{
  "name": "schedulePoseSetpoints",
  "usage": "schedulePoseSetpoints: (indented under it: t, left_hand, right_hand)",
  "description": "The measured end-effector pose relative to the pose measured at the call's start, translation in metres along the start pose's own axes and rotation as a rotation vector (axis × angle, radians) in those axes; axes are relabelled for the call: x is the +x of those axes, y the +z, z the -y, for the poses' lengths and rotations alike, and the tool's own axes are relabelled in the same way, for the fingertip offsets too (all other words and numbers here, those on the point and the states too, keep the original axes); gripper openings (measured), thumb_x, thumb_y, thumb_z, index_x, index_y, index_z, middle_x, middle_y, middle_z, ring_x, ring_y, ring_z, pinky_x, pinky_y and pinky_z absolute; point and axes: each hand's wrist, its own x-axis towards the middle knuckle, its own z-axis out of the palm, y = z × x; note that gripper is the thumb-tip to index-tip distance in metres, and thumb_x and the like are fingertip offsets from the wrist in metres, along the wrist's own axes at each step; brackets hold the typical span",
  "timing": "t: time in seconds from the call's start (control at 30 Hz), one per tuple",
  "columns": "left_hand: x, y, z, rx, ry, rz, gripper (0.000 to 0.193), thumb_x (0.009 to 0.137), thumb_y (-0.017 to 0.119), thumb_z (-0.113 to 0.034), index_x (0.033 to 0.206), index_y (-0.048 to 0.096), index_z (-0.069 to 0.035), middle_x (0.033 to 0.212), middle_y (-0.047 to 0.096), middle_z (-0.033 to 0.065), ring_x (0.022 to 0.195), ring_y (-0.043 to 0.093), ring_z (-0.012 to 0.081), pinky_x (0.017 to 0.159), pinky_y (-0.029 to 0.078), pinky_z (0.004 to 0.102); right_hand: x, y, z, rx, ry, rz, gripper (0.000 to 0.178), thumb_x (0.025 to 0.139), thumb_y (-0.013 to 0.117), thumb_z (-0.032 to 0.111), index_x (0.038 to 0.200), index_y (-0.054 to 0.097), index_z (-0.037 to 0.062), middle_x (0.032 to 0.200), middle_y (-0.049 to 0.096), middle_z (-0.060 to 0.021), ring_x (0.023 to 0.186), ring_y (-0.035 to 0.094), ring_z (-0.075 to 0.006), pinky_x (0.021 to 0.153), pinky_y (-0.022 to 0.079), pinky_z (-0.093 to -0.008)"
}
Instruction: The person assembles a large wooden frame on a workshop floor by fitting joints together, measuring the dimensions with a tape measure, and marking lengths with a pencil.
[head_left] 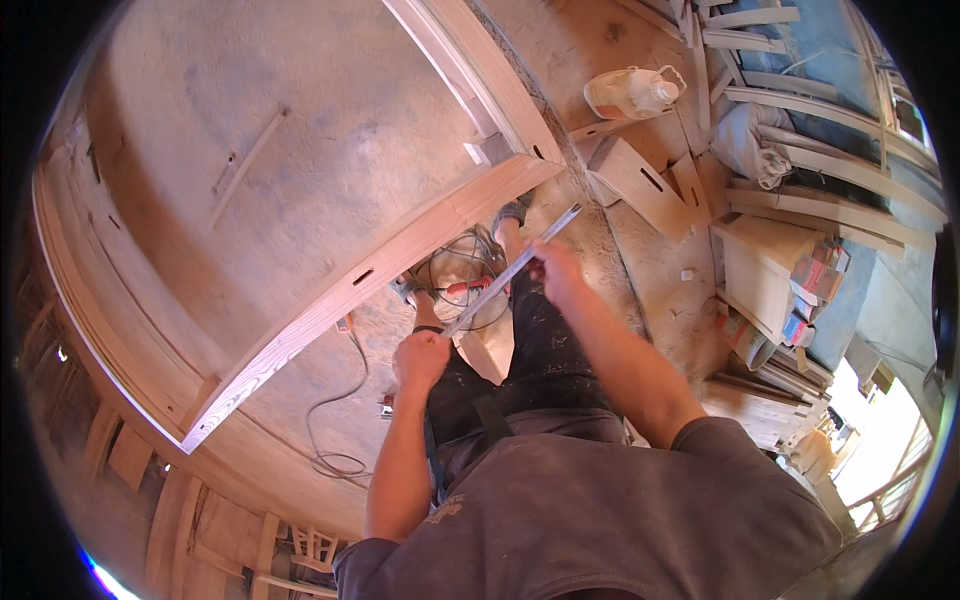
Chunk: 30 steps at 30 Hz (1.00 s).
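Observation:
Between my hands, in front of my legs, a long, narrow, light-grey strip (496,286) runs slantwise; whether it is a ruler, a file or a plain metal bar I cannot make out. My left hand (421,360) is closed around its near end. The right hand (557,272) grips it closer to the far end, whose dark tip sticks out past my fingers. Just beyond stands a large wooden frame (390,262), its near rail curved and cut with slots. A pale wooden piece (488,356) with a pointed end shows between my legs, below the strip.
Cables and a red tool (462,287) lie by my feet. Another cord (345,395) loops across the floor at left. To the right are a plastic jug (632,93), a slotted wooden board (640,185), several stacked curved wooden pieces (820,165) and small boxes (815,275).

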Motion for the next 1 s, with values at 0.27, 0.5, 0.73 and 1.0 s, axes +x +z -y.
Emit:
schedulePoseSetpoints:
  t: [0.27, 0.5, 0.73, 1.0]
  left_hand:
    - [0.029, -0.003, 0.021, 0.048, 0.133, -0.224, 0.038, 0.091, 0.069, -0.042, 0.091, 0.080, -0.005, 0.089, 0.071, 0.0236, 0.088, 0.069, 0.0425, 0.080, 0.052, 0.0528]
    - [0.079, -0.004, -0.006, 0.135, 0.214, -0.277, 0.037, 0.092, 0.068, -0.041, 0.094, 0.080, -0.006, 0.094, 0.070, 0.0223, 0.095, 0.067, 0.0415, 0.082, 0.051, 0.0540]
    - [0.098, -0.015, -0.013, 0.152, 0.165, -0.252, 0.039, 0.093, 0.067, -0.042, 0.095, 0.079, -0.006, 0.099, 0.070, 0.0218, 0.097, 0.067, 0.0411, 0.087, 0.052, 0.0519]
    - [0.102, -0.019, -0.009, 0.084, 0.099, -0.240, 0.042, 0.092, 0.067, -0.046, 0.098, 0.079, -0.007, 0.102, 0.070, 0.0224, 0.105, 0.066, 0.0399, 0.090, 0.052, 0.0500]
  right_hand:
    - [0.062, -0.028, 0.074, 0.049, -0.017, -0.179, 0.015, 0.093, 0.070, 0.010, 0.084, 0.059, 0.0088, 0.073, 0.063, -0.0039, 0.058, 0.058, -0.0140, 0.047, 0.041, -0.0287]
    - [0.098, -0.020, 0.103, 0.032, -0.297, -0.264, 0.016, 0.083, 0.074, -0.002, 0.096, 0.065, -0.0017, 0.073, 0.065, -0.0098, 0.054, 0.059, -0.0152, 0.042, 0.039, -0.0285]
    - [0.122, -0.019, 0.108, -0.056, -0.315, -0.219, 0.025, 0.081, 0.078, 0.001, 0.103, 0.069, -0.0015, 0.078, 0.067, -0.0067, 0.059, 0.061, -0.0136, 0.051, 0.048, -0.0284]
    - [0.135, -0.015, 0.099, -0.247, -0.407, -0.306, 0.025, 0.081, 0.080, 0.006, 0.103, 0.073, -0.0013, 0.083, 0.071, -0.0064, 0.064, 0.065, -0.0145, 0.056, 0.052, -0.0275]
